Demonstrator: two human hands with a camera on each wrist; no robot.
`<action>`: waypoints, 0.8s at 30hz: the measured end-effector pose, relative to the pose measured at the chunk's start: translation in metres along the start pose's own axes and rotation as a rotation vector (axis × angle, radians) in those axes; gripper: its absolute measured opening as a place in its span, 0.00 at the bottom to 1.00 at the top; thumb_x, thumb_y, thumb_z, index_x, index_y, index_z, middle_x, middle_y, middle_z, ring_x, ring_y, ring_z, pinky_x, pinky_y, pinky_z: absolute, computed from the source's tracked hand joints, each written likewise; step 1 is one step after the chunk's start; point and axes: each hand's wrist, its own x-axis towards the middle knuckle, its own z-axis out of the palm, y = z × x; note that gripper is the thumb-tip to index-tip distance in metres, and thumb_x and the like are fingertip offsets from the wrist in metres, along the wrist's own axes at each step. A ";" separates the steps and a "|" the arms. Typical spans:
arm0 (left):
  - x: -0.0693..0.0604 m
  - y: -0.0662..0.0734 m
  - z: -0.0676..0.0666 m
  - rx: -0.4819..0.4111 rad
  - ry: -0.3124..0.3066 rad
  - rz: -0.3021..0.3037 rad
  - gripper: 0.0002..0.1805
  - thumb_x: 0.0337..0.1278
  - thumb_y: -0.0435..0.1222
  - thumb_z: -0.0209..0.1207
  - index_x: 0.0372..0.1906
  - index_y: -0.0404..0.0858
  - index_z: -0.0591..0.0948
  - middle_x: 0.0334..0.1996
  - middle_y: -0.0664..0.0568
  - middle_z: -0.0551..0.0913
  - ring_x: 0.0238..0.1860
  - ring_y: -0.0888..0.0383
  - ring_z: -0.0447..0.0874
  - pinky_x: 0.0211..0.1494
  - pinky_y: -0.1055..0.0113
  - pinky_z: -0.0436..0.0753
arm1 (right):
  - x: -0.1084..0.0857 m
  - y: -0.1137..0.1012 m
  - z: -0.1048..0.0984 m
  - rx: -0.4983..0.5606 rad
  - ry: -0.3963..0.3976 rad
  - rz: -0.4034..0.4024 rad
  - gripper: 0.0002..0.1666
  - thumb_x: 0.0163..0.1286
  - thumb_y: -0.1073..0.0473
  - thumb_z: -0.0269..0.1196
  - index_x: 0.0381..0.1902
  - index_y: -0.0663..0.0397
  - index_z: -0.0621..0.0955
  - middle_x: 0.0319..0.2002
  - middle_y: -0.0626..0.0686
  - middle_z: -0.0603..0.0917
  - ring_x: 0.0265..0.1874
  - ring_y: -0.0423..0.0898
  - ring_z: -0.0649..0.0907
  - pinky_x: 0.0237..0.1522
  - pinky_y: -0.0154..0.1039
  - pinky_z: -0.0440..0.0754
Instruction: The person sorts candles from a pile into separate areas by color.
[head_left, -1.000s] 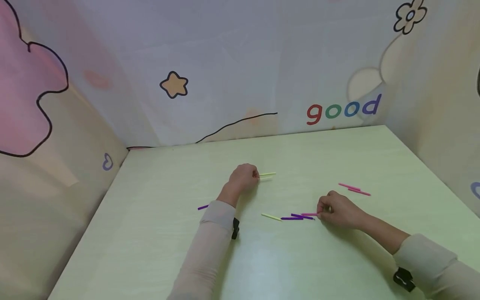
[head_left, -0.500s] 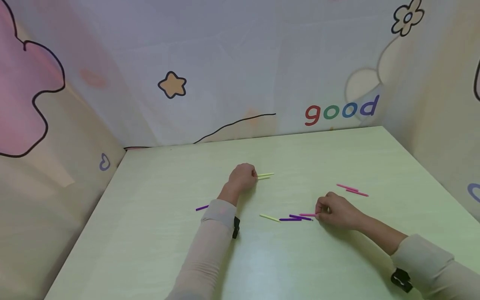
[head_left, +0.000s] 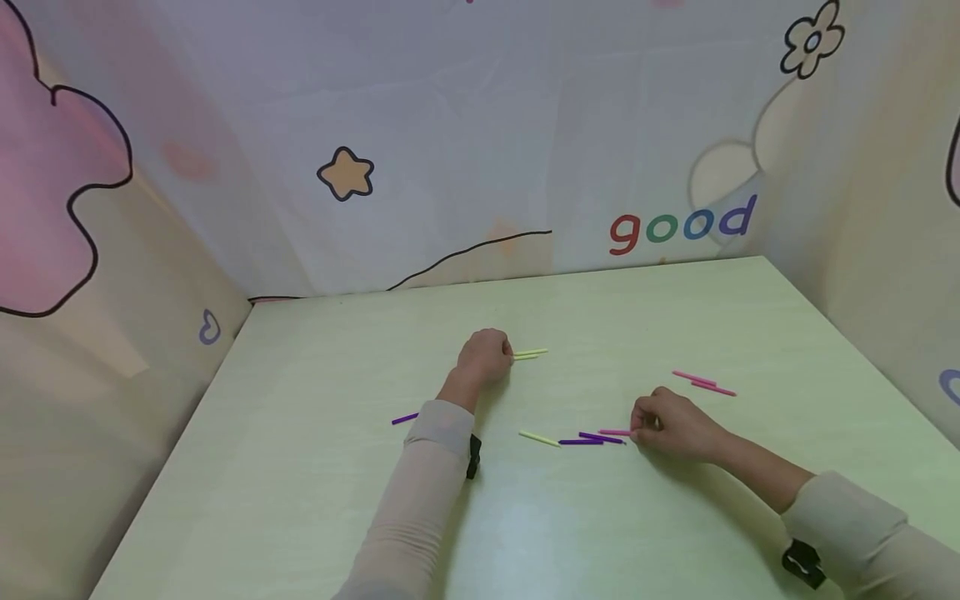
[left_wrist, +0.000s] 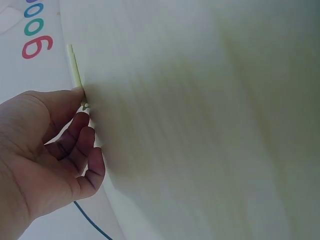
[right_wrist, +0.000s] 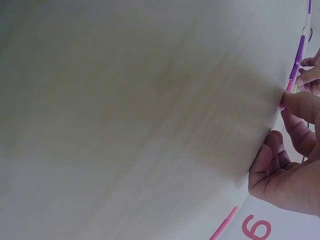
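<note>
Toward the back middle of the table, my left hand point(head_left: 486, 358) pinches the near end of thin yellow sticks point(head_left: 531, 353), two lying side by side. In the left wrist view, thumb and forefinger meet on a yellow stick point(left_wrist: 75, 67) close to the tabletop. My right hand point(head_left: 678, 423) pinches the right end of a pink stick point(head_left: 613, 432) low on the table. That stick's other end lies by two purple sticks point(head_left: 582, 442), which overlap or lie close together. Left of them a single yellow stick point(head_left: 538, 438) slants, its end at the purple one.
Two more pink sticks point(head_left: 705, 383) lie behind my right hand. A purple stick point(head_left: 405, 418) shows left of my left sleeve, partly covered by it. Printed cloth walls point(head_left: 465, 150) stand along the back and sides of the pale table point(head_left: 315, 467).
The two yellow sticks at my left hand have come slightly closer together, the nearer one now lying on the table. Both hands otherwise hold their places; the view shifts slightly.
</note>
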 end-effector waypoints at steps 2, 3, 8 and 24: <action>0.000 0.001 0.000 0.003 0.000 -0.004 0.05 0.60 0.35 0.58 0.30 0.40 0.80 0.28 0.54 0.76 0.31 0.57 0.72 0.33 0.66 0.72 | 0.000 -0.001 0.000 0.007 -0.004 0.009 0.08 0.56 0.67 0.66 0.25 0.51 0.77 0.26 0.46 0.70 0.28 0.44 0.68 0.29 0.36 0.69; -0.001 0.001 0.000 0.006 -0.002 -0.005 0.04 0.60 0.35 0.58 0.31 0.40 0.80 0.29 0.54 0.76 0.31 0.57 0.72 0.33 0.66 0.72 | 0.000 -0.001 0.001 0.008 -0.005 0.013 0.08 0.56 0.66 0.66 0.25 0.51 0.77 0.26 0.47 0.70 0.28 0.44 0.68 0.29 0.36 0.69; -0.003 0.004 -0.001 0.019 -0.016 -0.013 0.03 0.58 0.36 0.59 0.33 0.41 0.81 0.32 0.54 0.77 0.33 0.58 0.73 0.34 0.66 0.73 | 0.000 -0.002 0.001 0.006 -0.010 0.021 0.07 0.56 0.67 0.66 0.25 0.51 0.78 0.26 0.46 0.70 0.28 0.43 0.68 0.29 0.36 0.69; -0.026 0.010 -0.006 0.032 -0.037 0.057 0.09 0.56 0.42 0.61 0.38 0.41 0.82 0.35 0.54 0.79 0.31 0.58 0.71 0.31 0.67 0.71 | 0.000 0.000 0.001 0.002 0.001 0.020 0.08 0.56 0.66 0.65 0.25 0.48 0.77 0.26 0.46 0.70 0.28 0.43 0.69 0.29 0.36 0.70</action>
